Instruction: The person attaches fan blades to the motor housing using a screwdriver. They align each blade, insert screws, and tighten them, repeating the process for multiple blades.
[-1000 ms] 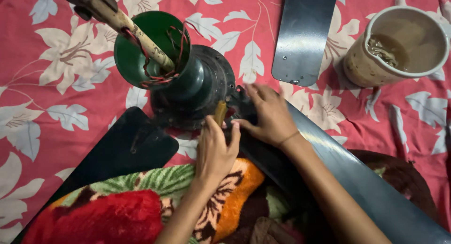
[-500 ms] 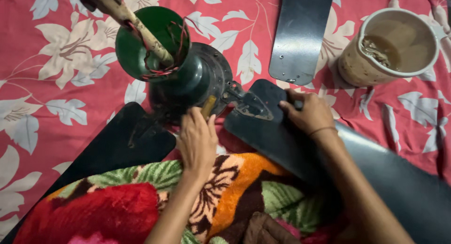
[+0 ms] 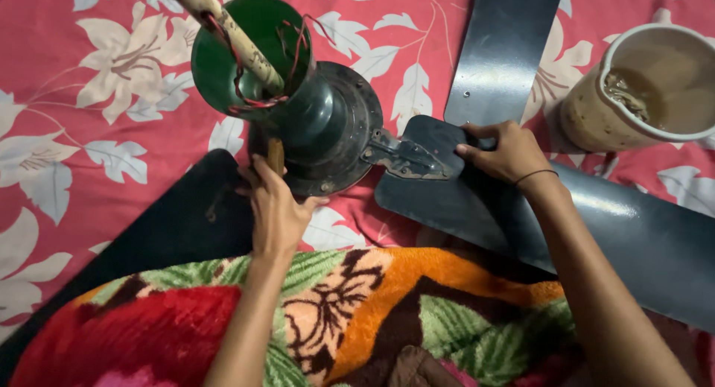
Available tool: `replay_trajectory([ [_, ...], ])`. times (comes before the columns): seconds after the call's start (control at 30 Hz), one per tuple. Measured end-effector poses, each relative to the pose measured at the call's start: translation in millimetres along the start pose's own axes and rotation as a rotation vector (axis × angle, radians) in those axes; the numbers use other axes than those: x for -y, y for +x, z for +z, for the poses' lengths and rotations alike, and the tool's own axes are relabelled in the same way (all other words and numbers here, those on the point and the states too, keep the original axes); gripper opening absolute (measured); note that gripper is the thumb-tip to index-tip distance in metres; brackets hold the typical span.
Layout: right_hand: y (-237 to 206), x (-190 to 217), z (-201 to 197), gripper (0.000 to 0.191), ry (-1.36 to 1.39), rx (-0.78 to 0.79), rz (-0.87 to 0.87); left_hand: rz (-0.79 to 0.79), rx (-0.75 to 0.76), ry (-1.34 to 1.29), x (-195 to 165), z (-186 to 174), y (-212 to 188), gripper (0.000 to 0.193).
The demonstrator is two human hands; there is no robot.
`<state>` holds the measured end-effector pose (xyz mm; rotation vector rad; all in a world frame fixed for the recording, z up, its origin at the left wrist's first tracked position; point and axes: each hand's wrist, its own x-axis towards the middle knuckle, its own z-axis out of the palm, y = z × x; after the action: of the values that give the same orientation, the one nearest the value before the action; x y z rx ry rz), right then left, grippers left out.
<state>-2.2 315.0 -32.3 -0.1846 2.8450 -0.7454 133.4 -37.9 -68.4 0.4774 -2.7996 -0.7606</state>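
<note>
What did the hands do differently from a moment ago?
The right hand moved away from the fan motor, out to the right, and now presses on the dark blade bolted to it. The left hand stayed at the motor's edge, fingers around a small wooden handle. The loose blade, the bucket and the flowered cloth stayed put.

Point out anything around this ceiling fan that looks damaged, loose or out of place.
Loose red wires spill out of the green canopy cup on the fan motor. One dark blade lies detached on the floral cloth. The rod looks worn and discoloured.
</note>
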Motion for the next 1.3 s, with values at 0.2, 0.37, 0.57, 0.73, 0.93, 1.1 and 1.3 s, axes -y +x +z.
replay_trajectory([
  [0.2, -6, 9, 6, 0.056, -0.010, 0.009, 0.035, 0.156, 0.028, -0.069, 23, -12, 20, 0.132],
  [0.37, -14, 14, 9, 0.054, -0.023, -0.044, 0.025, 0.105, 0.018, -0.112, 23, -24, 22, 0.137],
  [0.57, -20, 23, 6, 0.056, -0.085, -0.007, 0.132, 0.102, -0.370, 0.002, -26, -20, -20, 0.056],
  [0.73, -24, 28, 3, 0.056, -0.101, -0.003, 0.213, 0.174, -0.168, -0.680, -74, -13, -29, 0.014],
  [0.93, -34, 24, 11, 0.056, -0.092, -0.053, 0.148, 0.318, -0.277, -0.792, -87, -23, -17, 0.013],
  [1.1, -37, 21, 15, 0.056, -0.109, -0.044, 0.158, 0.357, -0.285, -0.738, -86, -27, -16, 0.011],
  [1.3, -45, 23, 19, 0.052, -0.037, -0.091, 0.099, 0.310, -0.185, -0.710, -78, -25, -10, 0.014],
])
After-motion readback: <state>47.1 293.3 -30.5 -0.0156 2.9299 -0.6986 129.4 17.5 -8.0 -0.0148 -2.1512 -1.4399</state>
